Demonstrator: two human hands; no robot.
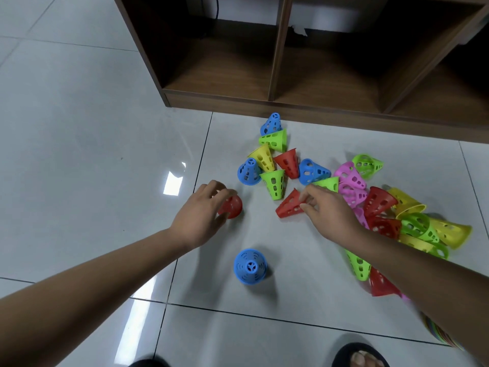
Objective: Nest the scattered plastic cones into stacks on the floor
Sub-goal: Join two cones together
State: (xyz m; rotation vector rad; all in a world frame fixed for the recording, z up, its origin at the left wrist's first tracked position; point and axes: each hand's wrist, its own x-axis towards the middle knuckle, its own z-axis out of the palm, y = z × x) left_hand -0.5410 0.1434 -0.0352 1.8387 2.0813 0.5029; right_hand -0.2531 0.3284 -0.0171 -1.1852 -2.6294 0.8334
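Observation:
Perforated plastic cones in blue, green, yellow, red and pink lie scattered on the tiled floor (92,154). My left hand (201,210) grips an upright red cone (232,206) from above. My right hand (328,207) pinches a second red cone (288,205) that lies on its side. A blue cone stack (250,266) stands upright nearer to me, between my forearms. A cluster of several cones (272,160) lies just beyond my hands. A denser pile (412,218) sits to the right, partly hidden by my right forearm.
A brown wooden shelf unit (317,75) with open compartments stands on the floor right behind the cones. My sandalled foot (360,356) shows at the bottom edge. A flat multicoloured stack (444,335) peeks out under my right forearm.

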